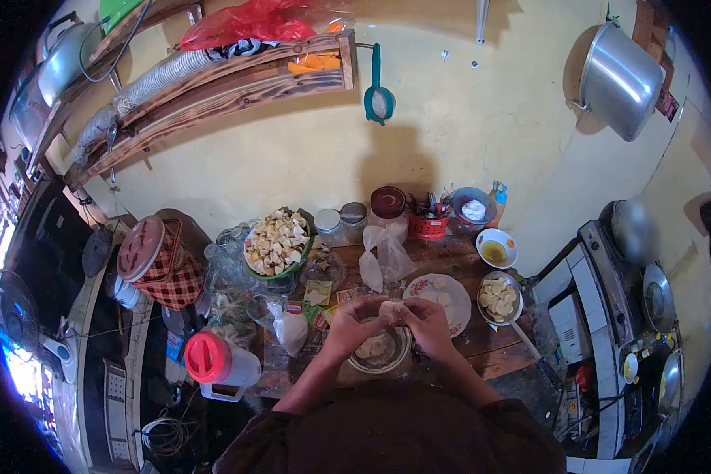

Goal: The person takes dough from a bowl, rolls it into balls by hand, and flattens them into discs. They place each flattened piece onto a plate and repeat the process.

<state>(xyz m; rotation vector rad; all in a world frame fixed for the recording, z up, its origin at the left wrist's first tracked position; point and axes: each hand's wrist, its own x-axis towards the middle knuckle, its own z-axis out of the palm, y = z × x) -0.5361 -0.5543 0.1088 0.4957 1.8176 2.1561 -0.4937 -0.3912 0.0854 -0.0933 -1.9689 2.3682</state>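
Between the fingertips of both hands is a small pale piece of dough, partly covered by the fingers. My left hand pinches it from the left, and my right hand pinches it from the right. Below them stands a round bowl with a lump of dough in it, half hidden by the hands. Just beyond my right hand lies a floral-rimmed plate bearing a few small pale pieces. To its right, a long-handled pan is filled with several pale flattened rounds.
A green basin heaped with chopped pale pieces stands at the back left. A red-lidded pitcher and a bag of white powder are left. Behind are jars, a red cutlery basket and a bowl of yellow liquid. A stove is right.
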